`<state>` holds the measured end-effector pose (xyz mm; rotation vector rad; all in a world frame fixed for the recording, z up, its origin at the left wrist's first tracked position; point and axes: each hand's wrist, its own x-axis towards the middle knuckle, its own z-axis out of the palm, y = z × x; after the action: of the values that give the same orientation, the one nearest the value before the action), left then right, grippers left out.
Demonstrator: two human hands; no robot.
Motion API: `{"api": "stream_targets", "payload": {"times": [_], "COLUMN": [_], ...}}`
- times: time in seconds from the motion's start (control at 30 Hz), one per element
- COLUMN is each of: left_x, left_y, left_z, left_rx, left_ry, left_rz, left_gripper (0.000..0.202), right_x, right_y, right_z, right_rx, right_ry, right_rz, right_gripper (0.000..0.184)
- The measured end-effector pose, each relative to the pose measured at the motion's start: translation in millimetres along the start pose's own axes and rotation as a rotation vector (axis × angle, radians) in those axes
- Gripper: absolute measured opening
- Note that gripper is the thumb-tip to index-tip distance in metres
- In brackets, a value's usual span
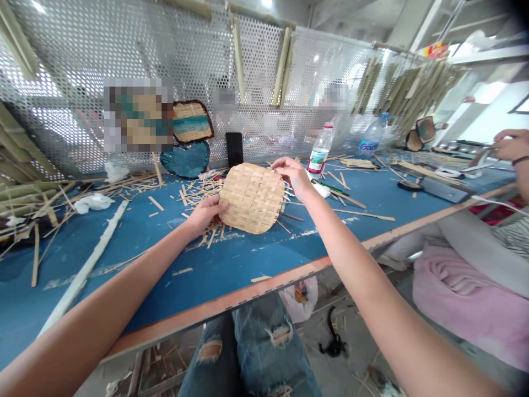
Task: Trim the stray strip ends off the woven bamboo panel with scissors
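Observation:
A pale woven bamboo mat (252, 197), rounded at its corners, is held up over the blue table (231, 259). My left hand (205, 214) grips its lower left edge with thumb on top. My right hand (294, 175) pinches its upper right edge, fingers closed on the weave. Loose bamboo strips (194, 193) lie scattered under and behind the mat.
A black phone (234, 149) leans on the perforated metal screen (264, 71), beside blue woven pieces (185, 159). A plastic bottle (320, 150) stands right of the mat. Another person's hand (510, 146) works at the far right. Bamboo slats (25, 204) pile at the left.

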<state>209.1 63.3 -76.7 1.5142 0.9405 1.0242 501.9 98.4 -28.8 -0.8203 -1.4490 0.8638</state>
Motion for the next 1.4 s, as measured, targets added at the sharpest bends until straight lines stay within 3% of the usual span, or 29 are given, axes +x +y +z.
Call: {"api": "stream_targets", "payload": {"times": [0.33,0.6,0.7,0.83,1.03,1.4], "left_x": [2.3,2.3,2.1,1.7,1.7,2.8], "left_y": [-3.4,-2.4,-1.0,0.0,0.5,0.7], "left_z": [-1.8,-1.1,-0.4,0.9,2.1,3.2], "left_rx": [0.027,0.043,0.044,0.050,0.072,0.127], "left_ry": [-0.001,0.004,-0.004,-0.007,-0.003,0.003], "left_rz": [-0.003,0.005,0.000,0.001,0.008,0.007], "left_gripper": [0.046,0.045,0.049,0.052,0.050,0.044], "right_x": [5.0,-6.0,-7.3,-5.2,-3.2,-7.7], "right_y": [-3.1,-18.5,-23.5,-26.9,-26.3,-39.6], "right_z": [-6.2,-2.3,0.6,1.9,0.4,3.0], "right_rx": [-0.051,-0.287,-0.238,-0.064,0.112,0.162], "right_ry": [-0.038,-0.040,-0.015,0.013,-0.067,-0.051], "right_rz": [-0.099,-0.242,-0.250,-0.119,0.157,0.311], "right_gripper": [0.016,0.011,0.012,0.017,0.021,0.022]}}
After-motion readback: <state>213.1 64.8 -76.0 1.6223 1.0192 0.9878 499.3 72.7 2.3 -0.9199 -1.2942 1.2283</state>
